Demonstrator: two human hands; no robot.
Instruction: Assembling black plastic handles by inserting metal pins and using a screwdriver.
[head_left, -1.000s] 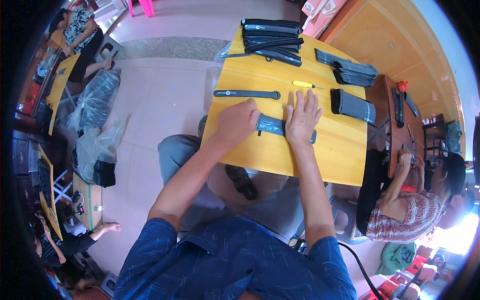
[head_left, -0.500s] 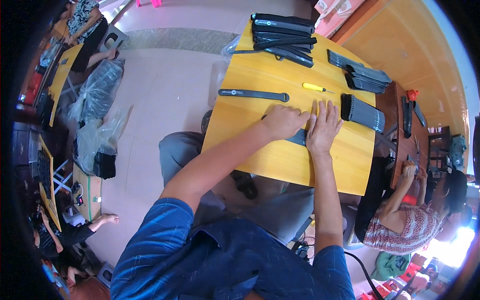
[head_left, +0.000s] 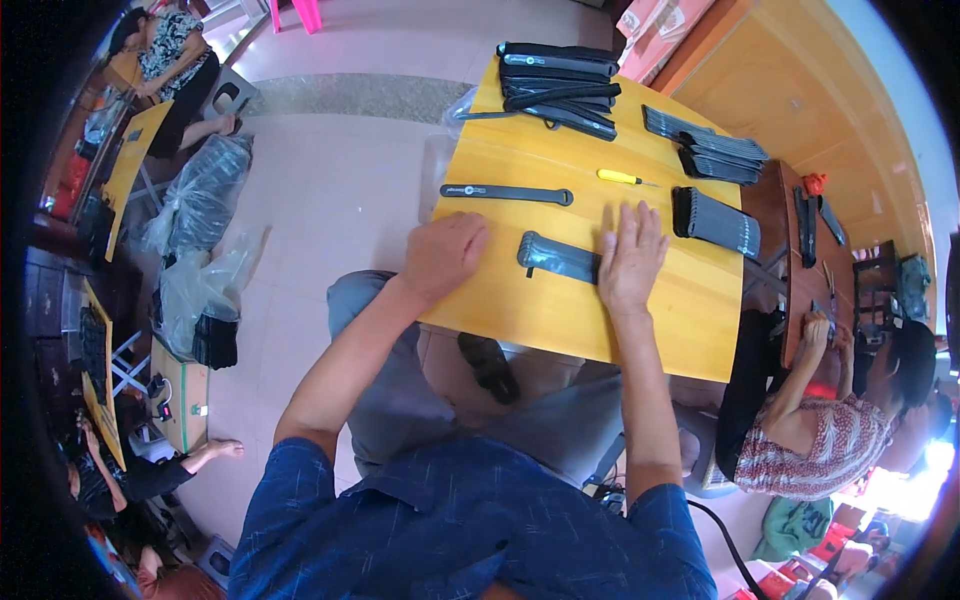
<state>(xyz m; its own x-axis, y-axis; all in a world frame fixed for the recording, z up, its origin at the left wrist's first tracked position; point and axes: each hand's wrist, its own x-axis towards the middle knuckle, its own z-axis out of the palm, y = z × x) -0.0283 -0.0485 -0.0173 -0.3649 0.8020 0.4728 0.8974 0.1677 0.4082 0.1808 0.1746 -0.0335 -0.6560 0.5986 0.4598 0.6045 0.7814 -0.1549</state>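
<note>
My right hand (head_left: 632,262) lies flat with fingers stretched on the yellow table, its palm edge over the right end of a short, wide, dark strip (head_left: 562,257). That strip looks shiny, with a small black tab at its left end. My left hand (head_left: 447,255) is curled into a fist at the table's left edge, apart from the strip; what is inside it, if anything, is hidden. Beyond it lies a long black strap (head_left: 508,193) with a slotted right end and pale print. A yellow-handled screwdriver-like tool (head_left: 620,177) with a thin metal shaft lies past my right fingertips.
Black straps (head_left: 560,85) are piled at the table's far edge. Two grey-black strap stacks, one farther (head_left: 705,145) and one nearer (head_left: 722,222), lie on the right. A co-worker (head_left: 815,430) sits at a brown table on the right. Plastic bags (head_left: 205,195) stand on the left floor.
My left hand has moved left, off the dark strip and away from my right hand, uncovering the strip's left end. My right hand stays flat on the right end. The view has shifted slightly.
</note>
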